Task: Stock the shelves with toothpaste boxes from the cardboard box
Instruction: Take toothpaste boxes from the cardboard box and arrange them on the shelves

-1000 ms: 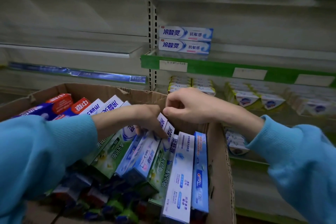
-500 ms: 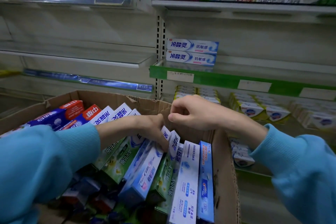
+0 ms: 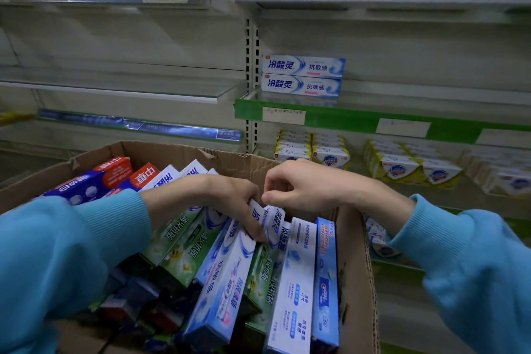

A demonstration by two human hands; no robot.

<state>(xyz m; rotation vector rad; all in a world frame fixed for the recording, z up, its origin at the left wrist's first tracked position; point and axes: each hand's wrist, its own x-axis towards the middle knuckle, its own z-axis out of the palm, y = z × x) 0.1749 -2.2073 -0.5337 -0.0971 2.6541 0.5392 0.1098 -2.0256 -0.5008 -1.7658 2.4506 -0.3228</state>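
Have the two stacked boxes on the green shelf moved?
No. The stacked boxes still sit at the left end of the green shelf; only the camera shifted.

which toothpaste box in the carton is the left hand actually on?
The white-and-blue box with pink print, mid-carton: the left hand has its fingers on that box's upper end. The green boxes either side and the pale blue box by the right wall are untouched.
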